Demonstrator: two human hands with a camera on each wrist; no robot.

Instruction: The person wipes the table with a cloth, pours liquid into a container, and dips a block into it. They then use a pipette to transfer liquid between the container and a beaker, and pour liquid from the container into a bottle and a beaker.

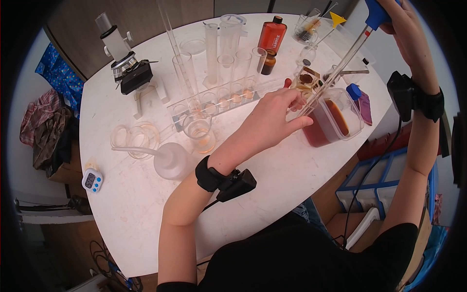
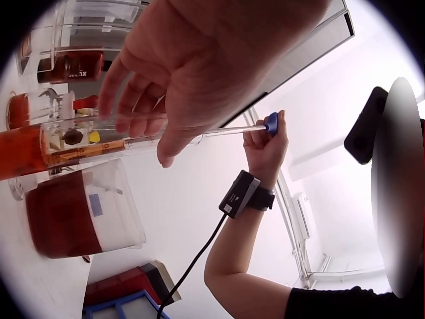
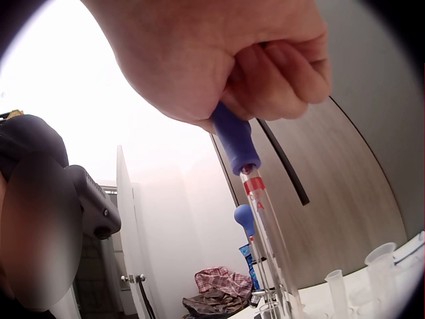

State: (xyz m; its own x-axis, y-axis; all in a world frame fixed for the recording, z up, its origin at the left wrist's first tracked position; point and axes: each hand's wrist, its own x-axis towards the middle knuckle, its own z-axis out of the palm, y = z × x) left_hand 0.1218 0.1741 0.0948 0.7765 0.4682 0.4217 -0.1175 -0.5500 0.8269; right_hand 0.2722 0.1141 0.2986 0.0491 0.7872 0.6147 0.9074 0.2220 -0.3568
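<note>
My right hand (image 1: 406, 36) is raised at the upper right, its fingers curled round a blue rubber bulb (image 1: 377, 15) on a long glass pipette (image 1: 349, 57). The pipette slants down into a clear glass cylinder (image 2: 113, 136). Around the cylinder's upper part lie the fingers and thumb of my left hand (image 1: 272, 117). Orange-red liquid (image 2: 21, 153) stands in the cylinder's lower part, and an orange column shows inside the pipette in the left wrist view. The bulb (image 3: 236, 139) looks partly squeezed under my right hand (image 3: 232, 60); its far side is hidden.
A clear tub (image 1: 321, 129) of dark red liquid stands by the cylinder. Left of my left arm are a test-tube rack (image 1: 219, 111), beaker (image 1: 199, 136), wash bottle (image 1: 172, 160), glass dishes, microscope (image 1: 134, 75) and timer (image 1: 92, 180). Red and brown bottles (image 1: 272, 36) stand behind.
</note>
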